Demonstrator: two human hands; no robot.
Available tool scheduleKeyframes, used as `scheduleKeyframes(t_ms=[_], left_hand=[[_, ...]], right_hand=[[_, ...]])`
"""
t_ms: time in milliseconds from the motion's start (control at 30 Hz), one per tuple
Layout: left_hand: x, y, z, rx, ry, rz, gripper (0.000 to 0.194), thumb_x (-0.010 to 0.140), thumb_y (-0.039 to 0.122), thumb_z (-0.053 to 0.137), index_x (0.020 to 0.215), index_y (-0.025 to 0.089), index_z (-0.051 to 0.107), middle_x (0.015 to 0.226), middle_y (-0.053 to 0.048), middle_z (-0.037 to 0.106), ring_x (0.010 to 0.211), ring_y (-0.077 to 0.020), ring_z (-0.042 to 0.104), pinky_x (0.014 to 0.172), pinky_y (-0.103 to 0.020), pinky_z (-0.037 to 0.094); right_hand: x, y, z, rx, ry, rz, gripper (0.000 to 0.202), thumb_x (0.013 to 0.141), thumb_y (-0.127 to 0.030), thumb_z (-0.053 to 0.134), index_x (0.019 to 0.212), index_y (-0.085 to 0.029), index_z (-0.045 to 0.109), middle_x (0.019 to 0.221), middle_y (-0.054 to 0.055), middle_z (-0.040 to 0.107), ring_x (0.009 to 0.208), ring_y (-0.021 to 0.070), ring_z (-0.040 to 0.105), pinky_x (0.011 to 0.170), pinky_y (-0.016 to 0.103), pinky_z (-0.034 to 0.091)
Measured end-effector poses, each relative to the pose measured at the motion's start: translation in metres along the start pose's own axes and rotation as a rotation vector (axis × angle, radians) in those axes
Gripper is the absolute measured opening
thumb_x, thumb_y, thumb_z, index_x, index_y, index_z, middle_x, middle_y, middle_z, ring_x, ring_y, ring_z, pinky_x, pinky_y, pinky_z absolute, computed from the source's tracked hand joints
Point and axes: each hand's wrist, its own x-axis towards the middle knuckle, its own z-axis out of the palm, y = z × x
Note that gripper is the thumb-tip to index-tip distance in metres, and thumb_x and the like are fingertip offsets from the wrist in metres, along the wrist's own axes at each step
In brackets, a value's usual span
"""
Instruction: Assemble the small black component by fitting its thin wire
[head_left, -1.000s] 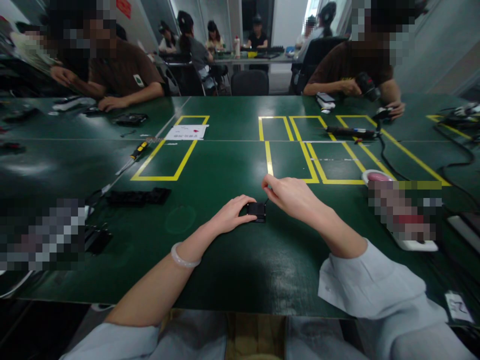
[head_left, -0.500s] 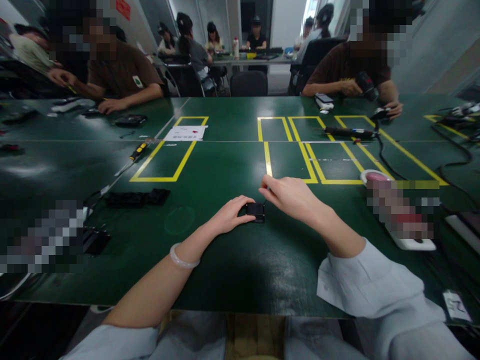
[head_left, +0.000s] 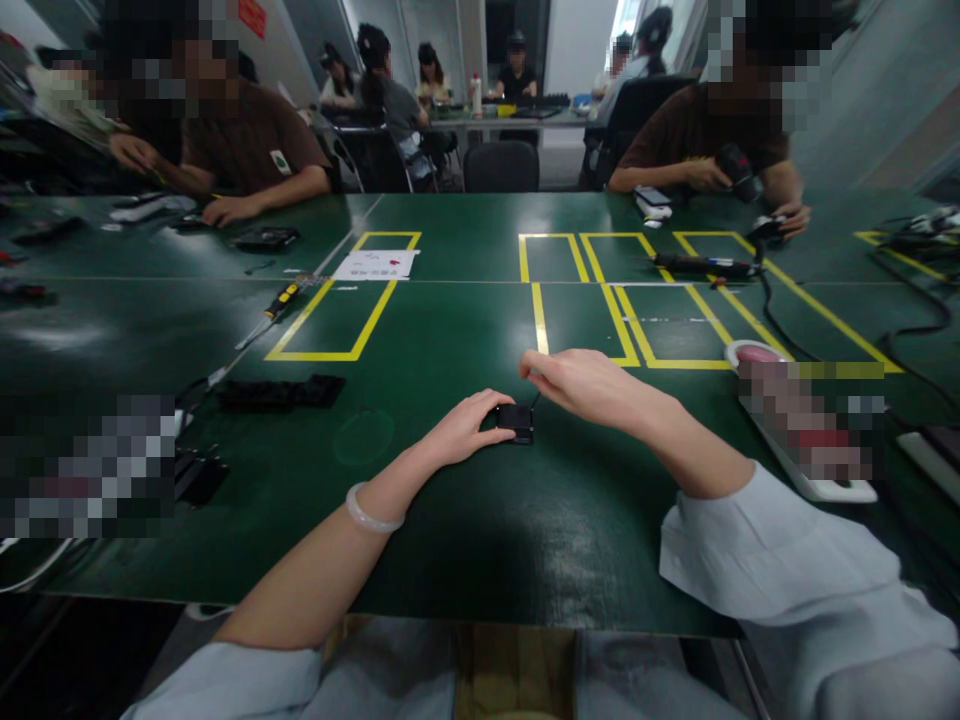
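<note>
A small black part [head_left: 516,422] lies on the green table [head_left: 450,540] in front of me. My left hand [head_left: 474,425] grips it from the left, thumb on the near side and fingers on the far side. Just above and to the right of the part, my right hand [head_left: 562,378] is closed in a pinch. A thin dark piece shows below its fingertips, reaching toward the part's right edge; what it is I cannot make out.
Left are a black strip-like part [head_left: 281,392], a yellow-black tool [head_left: 283,300] and a white paper [head_left: 376,265]. Right are a white-rimmed tray [head_left: 840,490] and a black corded tool [head_left: 705,266]. Across the table, two people work; one holds a power screwdriver [head_left: 739,172].
The view has shifted slightly. My left hand keeps its grip on the black part. My right forearm and sleeve have moved a little to the right, the fingers still pinched.
</note>
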Motion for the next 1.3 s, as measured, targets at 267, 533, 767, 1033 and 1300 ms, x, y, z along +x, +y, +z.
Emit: scheduleKeyframes(t_ms=[267,533,767,1033,1300], left_hand=[[0.0,0.0,-0.001,0.01,-0.006,-0.01,0.039,0.087,0.046,0.057,0.117,0.02,0.053,0.108,-0.006,0.059,0.099,-0.0232,0.057,0.085,-0.034,0.044],[0.0,0.002,-0.001,0.003,-0.007,-0.016,0.038,0.087,0.045,0.057,0.117,0.021,0.053,0.107,-0.006,0.059,0.098,-0.0229,0.056,0.085,-0.034,0.044],[0.001,0.001,-0.001,0.0,-0.006,-0.005,0.038,0.087,0.044,0.058,0.117,0.02,0.053,0.108,-0.006,0.059,0.099,-0.0224,0.057,0.086,-0.033,0.043],[0.0,0.003,-0.003,-0.009,-0.013,-0.017,0.038,0.087,0.045,0.057,0.117,0.02,0.053,0.11,-0.007,0.059,0.101,-0.0231,0.057,0.087,-0.034,0.043],[0.001,0.002,-0.002,-0.016,-0.006,-0.017,0.038,0.086,0.046,0.058,0.115,0.021,0.054,0.108,-0.006,0.059,0.099,-0.0234,0.057,0.086,-0.034,0.044]], right_hand=[[0.013,-0.007,0.001,-0.179,0.035,0.199,0.039,0.098,-0.043,0.027,0.099,-0.02,0.059,0.077,0.008,0.069,0.07,0.0216,0.065,0.053,0.027,0.022],[0.011,-0.003,0.001,-0.084,0.027,0.057,0.032,0.097,-0.029,0.032,0.123,-0.019,0.046,0.084,0.007,0.07,0.072,0.0203,0.065,0.056,0.027,0.026],[0.01,-0.003,-0.002,-0.12,0.033,0.082,0.034,0.097,-0.037,0.029,0.101,-0.02,0.059,0.08,0.007,0.07,0.07,0.019,0.064,0.056,0.027,0.026],[0.01,-0.014,0.003,-0.117,0.059,0.208,0.035,0.097,-0.032,0.03,0.123,-0.02,0.05,0.083,0.008,0.071,0.074,0.0214,0.066,0.056,0.027,0.03],[0.004,-0.012,0.004,-0.004,0.084,0.103,0.028,0.095,-0.027,0.034,0.117,-0.019,0.049,0.091,0.006,0.071,0.076,0.0185,0.065,0.055,0.026,0.028]])
